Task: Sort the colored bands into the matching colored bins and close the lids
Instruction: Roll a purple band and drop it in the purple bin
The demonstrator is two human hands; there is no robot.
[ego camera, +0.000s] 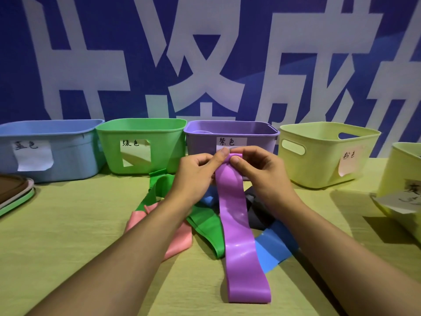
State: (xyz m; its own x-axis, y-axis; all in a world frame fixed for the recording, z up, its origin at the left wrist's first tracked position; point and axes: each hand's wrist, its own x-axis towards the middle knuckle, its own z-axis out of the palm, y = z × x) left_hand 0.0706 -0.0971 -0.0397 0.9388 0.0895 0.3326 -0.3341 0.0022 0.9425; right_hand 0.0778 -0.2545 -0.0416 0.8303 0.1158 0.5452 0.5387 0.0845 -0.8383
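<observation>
Lids (13, 195): at the far left edge of the frame I see a flat stack lying on the table, a brown one on top and a green rim showing beneath.
Blue bin (68, 153): left of centre in the row at the back, open, with a white paper label on its front wall.
Green bin (164, 142): just right of the blue one, open, with a handwritten label over a window cut in its front.
Pink band (177, 242): lower centre-left, lying on the table and partly under my left forearm.
Green band (205, 226): looped across the middle of the pile, running from just below the green bin down beside the purple band.
Left hand (196, 176): centre of the frame, thumb and fingers pinching the upper end of the purple band.
Purple band (239, 229): my task piece; its top end is lifted in front of the purple bin, the rest runs down the middle of the frame and its lower end lies flat on the table.
Purple bin (259, 142): centre back, open, directly behind my fingers, with a white label partly hidden by them.
Right hand (262, 176): just right of centre, pinching the same upper end of the purple band, fingertips meeting the left hand's.
Dark band (257, 215): under my right wrist, mostly hidden.
Blue band (273, 245): lower centre-right, flat on the table, partly under the purple band.
Yellow bin (319, 160): right of the purple bin, open, slot handles, pale label on its front right wall.
Second yellow bin (401, 176): cut off by the right edge, with a curling paper label.
Table (68, 258): yellow-green cloth across the whole lower frame.
</observation>
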